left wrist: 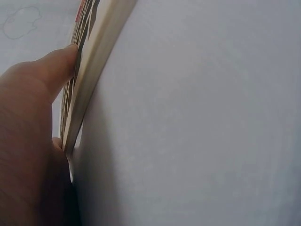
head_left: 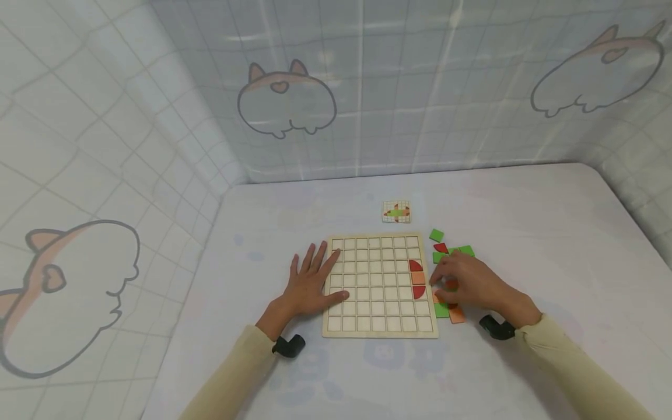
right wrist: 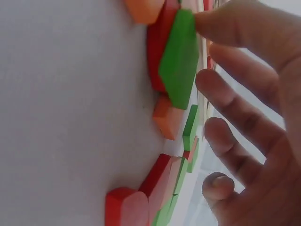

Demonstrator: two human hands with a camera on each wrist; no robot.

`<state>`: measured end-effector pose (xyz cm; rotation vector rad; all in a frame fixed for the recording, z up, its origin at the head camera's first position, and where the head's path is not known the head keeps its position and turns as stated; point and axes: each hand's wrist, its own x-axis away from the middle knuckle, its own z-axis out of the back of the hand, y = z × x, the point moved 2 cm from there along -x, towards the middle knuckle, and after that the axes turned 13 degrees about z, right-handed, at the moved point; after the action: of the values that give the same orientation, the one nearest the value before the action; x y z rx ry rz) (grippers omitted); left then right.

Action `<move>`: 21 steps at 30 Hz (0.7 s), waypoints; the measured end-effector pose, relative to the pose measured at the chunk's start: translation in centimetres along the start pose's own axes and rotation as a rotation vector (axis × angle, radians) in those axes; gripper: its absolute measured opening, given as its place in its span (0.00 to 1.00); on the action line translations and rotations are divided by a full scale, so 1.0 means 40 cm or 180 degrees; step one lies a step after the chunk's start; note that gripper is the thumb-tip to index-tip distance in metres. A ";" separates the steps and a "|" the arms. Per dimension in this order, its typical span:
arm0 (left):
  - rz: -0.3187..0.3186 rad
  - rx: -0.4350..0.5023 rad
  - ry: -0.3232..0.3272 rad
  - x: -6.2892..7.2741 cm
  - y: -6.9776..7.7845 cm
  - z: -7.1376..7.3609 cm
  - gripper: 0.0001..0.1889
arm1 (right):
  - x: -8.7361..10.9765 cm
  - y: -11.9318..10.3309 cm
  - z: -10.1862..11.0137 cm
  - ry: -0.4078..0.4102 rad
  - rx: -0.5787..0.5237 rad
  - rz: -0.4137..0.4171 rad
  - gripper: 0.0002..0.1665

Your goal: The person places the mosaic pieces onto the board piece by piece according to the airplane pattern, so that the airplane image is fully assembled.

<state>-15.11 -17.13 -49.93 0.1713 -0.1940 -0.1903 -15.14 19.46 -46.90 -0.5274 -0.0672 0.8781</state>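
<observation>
In the head view my left hand [head_left: 307, 290] lies spread on the left side of a pale wooden grid board [head_left: 375, 305], fingertips and thumb on its cells. Up close, the left wrist view shows the thumb against the board's edge [left wrist: 99, 52]. Two red quarter-round tiles [head_left: 418, 291] with an orange square tile [head_left: 417, 278] between them sit in the rightmost column. Beside the board, my right hand [head_left: 475, 281] bends over a pile of loose tiles. Its thumb tip touches or nearly touches a green tile [right wrist: 181, 61]; the other fingers are bent loosely, holding nothing visible.
A small pattern card [head_left: 396, 212] lies beyond the board. Loose tiles are scattered to the right, including a single green square [head_left: 436, 235], a red piece [head_left: 441, 248] and an orange square [head_left: 457, 315]. A patterned curtain [head_left: 399, 116] hangs behind the table.
</observation>
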 end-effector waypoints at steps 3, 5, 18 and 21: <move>0.0001 0.0004 -0.0007 0.000 -0.001 0.000 0.52 | 0.000 -0.002 -0.002 0.0018 0.0053 0.0126 0.10; 0.0001 0.0007 -0.0015 0.000 -0.001 0.000 0.52 | 0.000 -0.004 -0.003 -0.0004 0.0031 0.0180 0.10; -0.0013 0.0027 -0.0016 0.002 0.002 0.005 0.51 | 0.008 0.010 -0.003 0.0415 0.0654 0.0379 0.09; 0.0003 0.0000 -0.0020 0.002 0.000 0.002 0.52 | 0.003 0.010 0.001 0.0380 0.0627 0.0325 0.10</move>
<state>-15.04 -17.15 -49.82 0.1704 -0.2003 -0.1899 -15.34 19.77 -47.06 -0.4004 0.1549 0.9395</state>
